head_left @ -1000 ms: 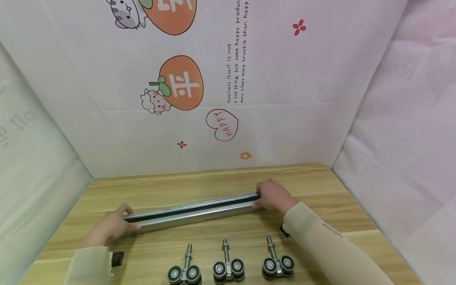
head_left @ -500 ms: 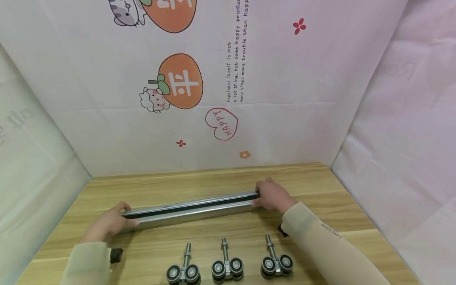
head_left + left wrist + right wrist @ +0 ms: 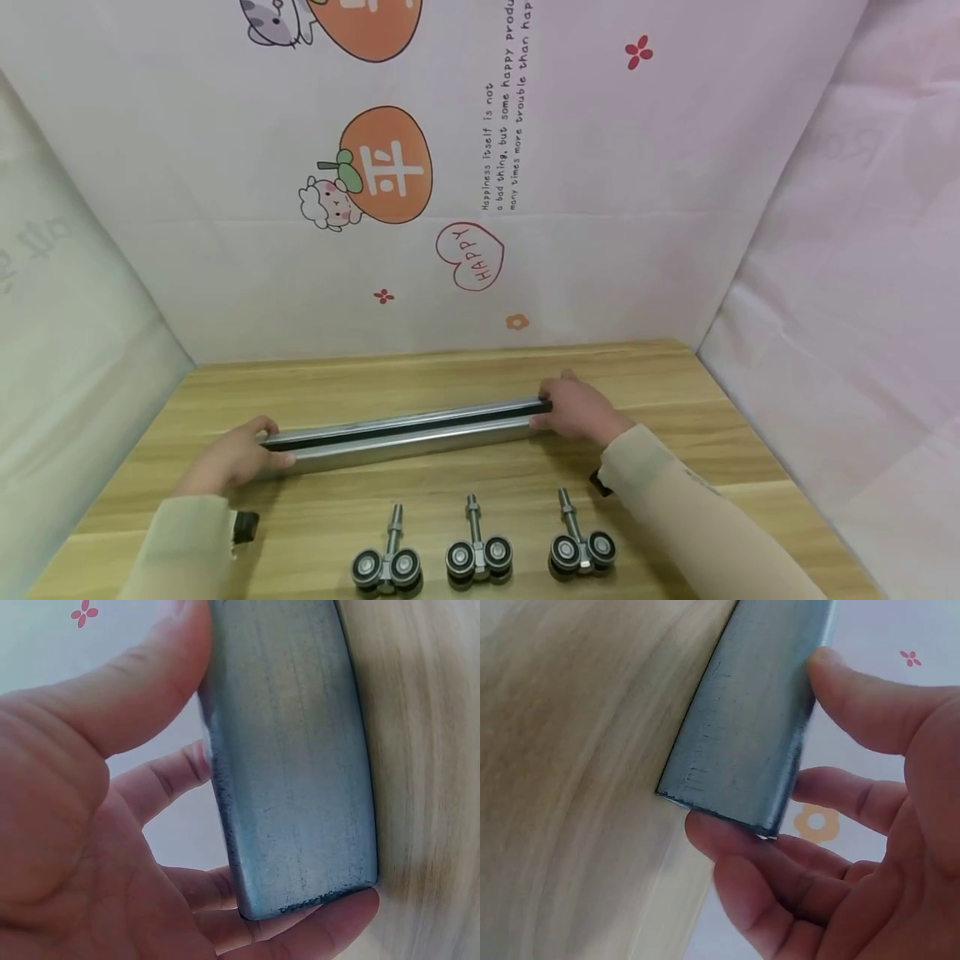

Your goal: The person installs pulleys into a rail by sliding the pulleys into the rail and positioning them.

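A long silver metal channel rail (image 3: 405, 446) with a dark slot along its top lies crosswise over the table, its right end farther back. My left hand (image 3: 232, 457) grips the left end, thumb on the near side. In the left wrist view, the thumb and fingers of that hand (image 3: 112, 795) are around the rail (image 3: 292, 765), with fingers at its end. At the other end, my right hand (image 3: 581, 408) holds the rail the same way. The right wrist view has its fingers (image 3: 810, 877) under the rail's cut end (image 3: 727, 780). Whether the rail touches the table is unclear.
Three roller trolleys with threaded bolts stand in a row near the front: left trolley (image 3: 387, 562), middle trolley (image 3: 478, 554) and right trolley (image 3: 581, 546). Beneath them is a wood-grain table (image 3: 450, 367). White printed cloth (image 3: 585, 208) walls it in at the back and sides.
The head view has shifted slightly, so the scene sits a little higher or lower in places. Both hands keep their hold on the rail, which has hardly moved.
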`<state>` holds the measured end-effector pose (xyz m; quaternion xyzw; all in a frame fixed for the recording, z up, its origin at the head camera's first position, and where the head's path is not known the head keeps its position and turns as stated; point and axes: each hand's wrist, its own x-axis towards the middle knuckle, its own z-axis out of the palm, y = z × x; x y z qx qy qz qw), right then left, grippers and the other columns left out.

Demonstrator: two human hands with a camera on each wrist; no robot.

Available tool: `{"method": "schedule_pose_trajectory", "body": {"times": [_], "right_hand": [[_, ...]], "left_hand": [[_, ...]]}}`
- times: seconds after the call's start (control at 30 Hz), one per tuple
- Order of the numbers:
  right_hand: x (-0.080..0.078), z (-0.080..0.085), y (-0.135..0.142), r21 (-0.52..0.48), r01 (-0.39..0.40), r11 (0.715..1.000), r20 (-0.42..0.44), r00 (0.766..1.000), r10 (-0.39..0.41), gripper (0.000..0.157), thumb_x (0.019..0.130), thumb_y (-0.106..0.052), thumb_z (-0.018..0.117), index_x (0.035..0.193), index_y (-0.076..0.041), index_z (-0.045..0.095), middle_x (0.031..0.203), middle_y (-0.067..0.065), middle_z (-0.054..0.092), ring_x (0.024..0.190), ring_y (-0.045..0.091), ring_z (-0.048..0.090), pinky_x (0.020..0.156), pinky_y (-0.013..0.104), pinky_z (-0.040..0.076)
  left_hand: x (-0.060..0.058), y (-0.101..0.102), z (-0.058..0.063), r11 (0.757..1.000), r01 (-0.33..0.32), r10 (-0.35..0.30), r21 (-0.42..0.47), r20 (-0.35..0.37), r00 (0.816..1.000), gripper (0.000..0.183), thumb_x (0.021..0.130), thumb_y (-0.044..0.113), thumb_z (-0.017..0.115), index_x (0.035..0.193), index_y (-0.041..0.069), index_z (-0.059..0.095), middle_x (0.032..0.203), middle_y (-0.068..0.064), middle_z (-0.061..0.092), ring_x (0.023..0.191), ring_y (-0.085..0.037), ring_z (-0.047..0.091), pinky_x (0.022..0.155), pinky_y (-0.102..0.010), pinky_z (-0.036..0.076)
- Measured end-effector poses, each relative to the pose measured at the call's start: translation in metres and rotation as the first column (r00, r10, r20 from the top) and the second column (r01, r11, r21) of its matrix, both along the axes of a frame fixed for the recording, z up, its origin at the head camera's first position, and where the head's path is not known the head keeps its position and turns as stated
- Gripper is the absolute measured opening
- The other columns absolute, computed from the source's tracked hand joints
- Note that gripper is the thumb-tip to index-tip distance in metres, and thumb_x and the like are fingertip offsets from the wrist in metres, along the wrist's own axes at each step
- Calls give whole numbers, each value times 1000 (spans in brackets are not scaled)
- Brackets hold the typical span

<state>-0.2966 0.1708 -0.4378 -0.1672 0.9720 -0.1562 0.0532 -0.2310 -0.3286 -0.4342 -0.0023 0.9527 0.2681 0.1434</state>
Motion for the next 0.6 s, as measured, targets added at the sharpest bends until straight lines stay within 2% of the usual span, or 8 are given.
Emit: {"method": "schedule_pose_trajectory", "body": {"times": [0.1,0.17,0.27,0.33,0.4,0.5,0.6], "right_hand": [[1,1,6,-9,-49,999,-8,999,49,53,91,-35,75,128,1,63,122,15,62,109,30,58,94,48,48],[3,1,11,-34,-47,998,20,999,48,60,93,-35,72,137,4,56,134,21,57,126,38,50,103,52,41],[9,5,17,-77,-17,997,65,998,22,69,96,-36,68,145,7,45,142,26,49,133,43,42,107,57,35],[15,8,20,-82,10,997,76,997,-4,63,96,-35,68,139,8,50,131,26,57,120,41,54,99,55,44],[21,10,23,-65,34,997,94,995,-28,48,95,-34,69,123,4,60,110,19,66,97,33,63,82,49,52],[29,9,26,-49,32,998,137,990,-25,24,95,-29,69,94,-5,66,80,3,62,69,19,57,61,38,48],[37,3,28,-86,-12,996,227,973,32,20,97,-25,67,81,-12,66,67,-1,58,59,15,51,55,33,44]], "left_hand": [[1,-1,1,1000,0,0,-8,4,1000,76,88,47,73,136,-4,43,134,-43,43,119,-63,43,87,-68,42],[0,1,2,1000,2,-2,-10,6,1000,74,88,46,74,134,-3,44,133,-42,46,117,-60,46,87,-67,43],[0,3,1,1000,8,-8,-15,-2,1000,69,88,45,75,130,-2,45,128,-40,50,113,-55,50,86,-65,44],[0,4,1,1000,10,-10,-17,-11,1000,67,88,43,75,128,-2,46,127,-40,51,113,-55,51,87,-64,44],[0,4,2,1000,10,-11,-19,-15,1000,66,88,42,75,128,-2,46,127,-40,51,114,-56,49,88,-65,43],[0,4,3,1000,3,-3,-14,-10,1000,68,89,41,75,130,-4,45,130,-42,48,117,-60,46,89,-67,42],[0,3,3,1000,-3,3,-14,3,1000,71,89,42,74,134,-4,43,132,-43,46,118,-61,45,89,-68,42]]}}
